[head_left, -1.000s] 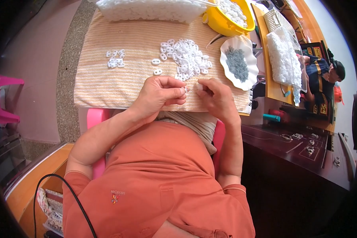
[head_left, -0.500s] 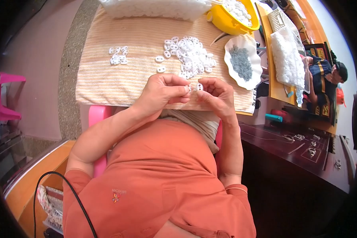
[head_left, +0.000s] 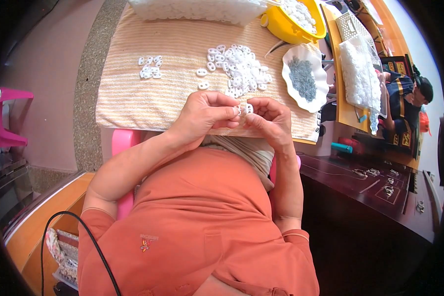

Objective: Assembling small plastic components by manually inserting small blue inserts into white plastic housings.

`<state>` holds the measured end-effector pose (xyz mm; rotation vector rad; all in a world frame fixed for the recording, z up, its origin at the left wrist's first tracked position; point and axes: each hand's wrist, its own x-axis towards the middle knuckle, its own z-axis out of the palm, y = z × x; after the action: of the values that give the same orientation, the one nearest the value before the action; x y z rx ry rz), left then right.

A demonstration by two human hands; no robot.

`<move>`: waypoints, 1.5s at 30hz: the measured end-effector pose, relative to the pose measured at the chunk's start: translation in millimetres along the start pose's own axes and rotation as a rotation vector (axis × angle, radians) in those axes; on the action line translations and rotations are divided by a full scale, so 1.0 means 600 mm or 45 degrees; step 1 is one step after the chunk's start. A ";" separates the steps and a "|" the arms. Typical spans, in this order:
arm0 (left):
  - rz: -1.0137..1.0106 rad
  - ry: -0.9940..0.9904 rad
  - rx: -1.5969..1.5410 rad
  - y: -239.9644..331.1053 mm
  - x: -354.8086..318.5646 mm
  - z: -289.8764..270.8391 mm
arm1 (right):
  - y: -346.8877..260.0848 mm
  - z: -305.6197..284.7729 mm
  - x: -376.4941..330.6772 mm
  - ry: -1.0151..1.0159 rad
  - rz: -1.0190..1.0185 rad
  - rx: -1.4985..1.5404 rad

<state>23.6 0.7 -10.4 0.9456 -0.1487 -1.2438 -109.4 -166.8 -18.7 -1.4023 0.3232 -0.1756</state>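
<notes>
1. While the view from one second ago shows a wider gap, the left hand (head_left: pixel 204 116) and right hand (head_left: pixel 272 118) are now close, with their tips almost meeting.
2. The right thumb and finger pinch a two-hole white oval (head_left: pixel 249 108), and its holes now face up more plainly.
3. The left thumb and finger pinch a tiny pale piece (head_left: pixel 239 111), too small to name. I can't tell if the two pieces touch.
4. So the work seems to sit right between the fingertips now, in the clock's middle.
5. From there, the pile of white ovals (head_left: pixel 241 74) is at 12 o'clock and a little group of white pieces (head_left: pixel 150 74) at 10. Both look unchanged.
6. At 2 o'clock, a wavy white plate (head_left: pixel 322 89) holds thin grey bits (head_left: pixel 302 79).
7. For writing, the orange shirt (head_left: pixel 192 197) has a bright badge (head_left: pixel 145 243) at 7 o'clock, with tiny letters by it. Big dark letters (head_left: pixel 318 117) show at 3 o'clock, by the striped towel's (head_left: pixel 128 103) edge.
</notes>
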 end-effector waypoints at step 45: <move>0.012 0.012 0.059 -0.004 0.000 0.001 | 0.008 0.010 -0.001 0.059 -0.032 0.003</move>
<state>21.1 0.4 -11.4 0.9896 -0.1746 -1.2317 -108.6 -160.1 -22.8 -1.4021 0.3437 -0.2299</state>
